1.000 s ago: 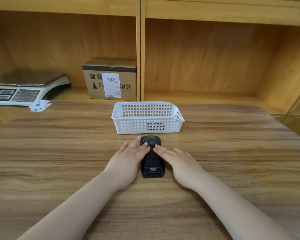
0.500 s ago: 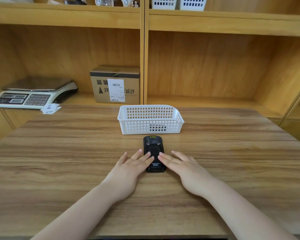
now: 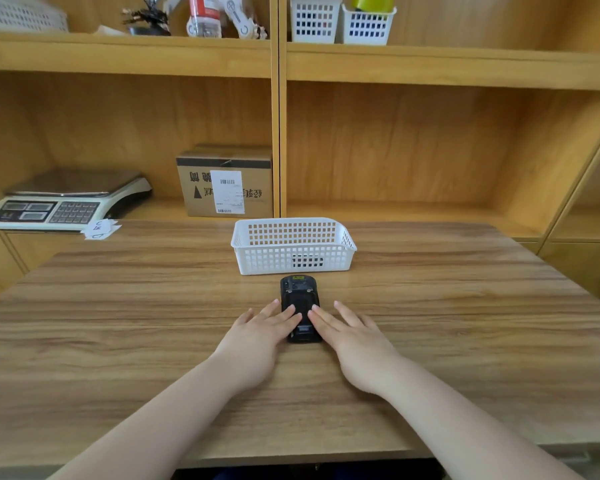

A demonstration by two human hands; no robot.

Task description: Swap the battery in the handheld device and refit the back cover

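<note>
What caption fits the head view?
Both hands, left and right, flank a black handheld device before a white basket.

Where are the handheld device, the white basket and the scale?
handheld device (image 3: 298, 292): head view, upper back, above the fingertips.
white basket (image 3: 274, 258): head view, front wall.
scale (image 3: 42, 211): head view, front keypad panel.

A wood-grain table (image 3: 118, 323) stands before light wooden shelving (image 3: 274, 133) whose lower bay holds a weighing scale (image 3: 66, 199) and a cardboard box (image 3: 226, 181), with small white baskets (image 3: 343, 20) above.
</note>
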